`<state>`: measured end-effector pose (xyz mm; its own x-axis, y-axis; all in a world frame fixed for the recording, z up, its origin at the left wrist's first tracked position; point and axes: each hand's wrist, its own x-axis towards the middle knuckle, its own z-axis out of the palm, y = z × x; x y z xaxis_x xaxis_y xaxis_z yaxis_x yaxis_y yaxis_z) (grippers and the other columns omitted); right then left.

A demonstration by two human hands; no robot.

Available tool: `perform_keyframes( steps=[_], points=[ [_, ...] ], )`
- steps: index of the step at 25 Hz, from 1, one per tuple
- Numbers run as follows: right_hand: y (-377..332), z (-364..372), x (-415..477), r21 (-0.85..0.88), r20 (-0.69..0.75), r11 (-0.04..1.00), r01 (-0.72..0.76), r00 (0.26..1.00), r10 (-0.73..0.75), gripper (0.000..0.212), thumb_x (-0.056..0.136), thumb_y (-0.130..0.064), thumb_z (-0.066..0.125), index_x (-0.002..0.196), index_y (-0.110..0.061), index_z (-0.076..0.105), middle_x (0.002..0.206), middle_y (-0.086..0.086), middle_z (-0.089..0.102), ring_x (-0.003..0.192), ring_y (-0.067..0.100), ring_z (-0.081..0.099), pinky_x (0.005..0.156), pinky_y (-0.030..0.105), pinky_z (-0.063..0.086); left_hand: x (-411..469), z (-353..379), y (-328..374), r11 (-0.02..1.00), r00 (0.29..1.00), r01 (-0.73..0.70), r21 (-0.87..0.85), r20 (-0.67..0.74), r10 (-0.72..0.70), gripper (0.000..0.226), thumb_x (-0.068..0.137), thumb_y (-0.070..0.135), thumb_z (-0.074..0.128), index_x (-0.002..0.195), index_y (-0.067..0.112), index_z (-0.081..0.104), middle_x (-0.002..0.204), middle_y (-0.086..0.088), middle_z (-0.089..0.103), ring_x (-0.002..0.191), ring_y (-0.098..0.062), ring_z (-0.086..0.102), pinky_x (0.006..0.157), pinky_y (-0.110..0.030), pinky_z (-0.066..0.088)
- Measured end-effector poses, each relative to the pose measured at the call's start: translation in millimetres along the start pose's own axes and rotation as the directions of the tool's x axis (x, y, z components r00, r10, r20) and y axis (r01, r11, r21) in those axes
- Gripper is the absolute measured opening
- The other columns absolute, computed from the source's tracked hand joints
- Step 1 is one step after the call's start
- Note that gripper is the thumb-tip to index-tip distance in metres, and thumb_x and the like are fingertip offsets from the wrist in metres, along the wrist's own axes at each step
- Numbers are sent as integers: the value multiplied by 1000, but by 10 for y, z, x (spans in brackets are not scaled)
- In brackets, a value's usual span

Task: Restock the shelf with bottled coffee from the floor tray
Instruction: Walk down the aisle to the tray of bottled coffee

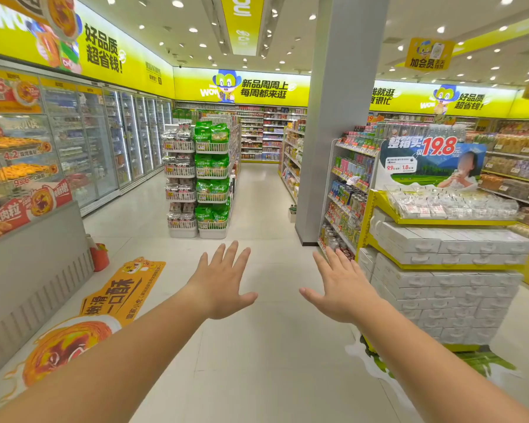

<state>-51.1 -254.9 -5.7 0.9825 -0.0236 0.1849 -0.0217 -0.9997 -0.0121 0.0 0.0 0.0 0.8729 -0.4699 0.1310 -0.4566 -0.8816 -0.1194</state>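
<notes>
Head cam: closest to the lens are two bare forearms stretched straight out over the pale tiled floor (272,346). The left hand (223,282) is spread flat, palm down, fingers fanned wide, holding nothing. The right hand (339,288) is the same, wide and empty, thumb pointing inward toward the other thumb. The hands are apart with bare floor between them.

Down on the left there's an orange floor sticker (116,291) with an egg tart picture, next to a grey counter (34,270) and a small red bucket (100,257) at its corner. Just right of the right hand sits a big stack of white cartons (446,303) on a yellow display stand, with a milk poster (431,163) on top. Behind that is a drinks shelf (348,193) against the grey pillar (333,117), packed with bottles and cans. Can't honestly tell whether any of those are the bottled coffee, too small and blurry. Wire-basket racks (199,181) of snack bags stand mid-aisle, glass-door fridges (119,135) along the left wall.
</notes>
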Motion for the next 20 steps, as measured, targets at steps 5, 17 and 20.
perform_keyframes(
  steps=[5, 17, 20],
  points=[
    [242, 137, 1203, 20, -58, 999, -25, 998, 26, 88, 88, -72, 26, 157, -25, -3, 166, 7, -4, 151, 25, -5, 120, 44, -1, 1235, 80, -380, 1000, 999, -14, -19, -31, 13, 92, 91, 68, 31, 156, 21, -14, 165, -9, -11, 152, -31, -5, 121, -54, 8],
    [1334, 1078, 4525, 14, -70, 1000, -17, 997, 18, 85, 91, -70, 23, 157, -22, 2, 165, 10, 3, 151, 26, 0, 121, 44, 4, 4638, 820, -898, 999, 999, -47, 2, -14, 47, 86, 95, 63, 31, 157, 18, -9, 166, -8, -4, 152, -28, -2, 122, -50, 9],
    [1602, 1204, 5454, 3, -71, 1000, 17, 997, -17, 83, 92, -68, 23, 157, -21, 2, 165, 10, 3, 151, 27, 1, 120, 44, 5, 5511, 946, -1024, 999, 999, -33, 39, 4, 33, 84, 96, 61, 30, 157, 17, -9, 166, -9, -3, 152, -29, -2, 122, -50, 9]
  ],
)
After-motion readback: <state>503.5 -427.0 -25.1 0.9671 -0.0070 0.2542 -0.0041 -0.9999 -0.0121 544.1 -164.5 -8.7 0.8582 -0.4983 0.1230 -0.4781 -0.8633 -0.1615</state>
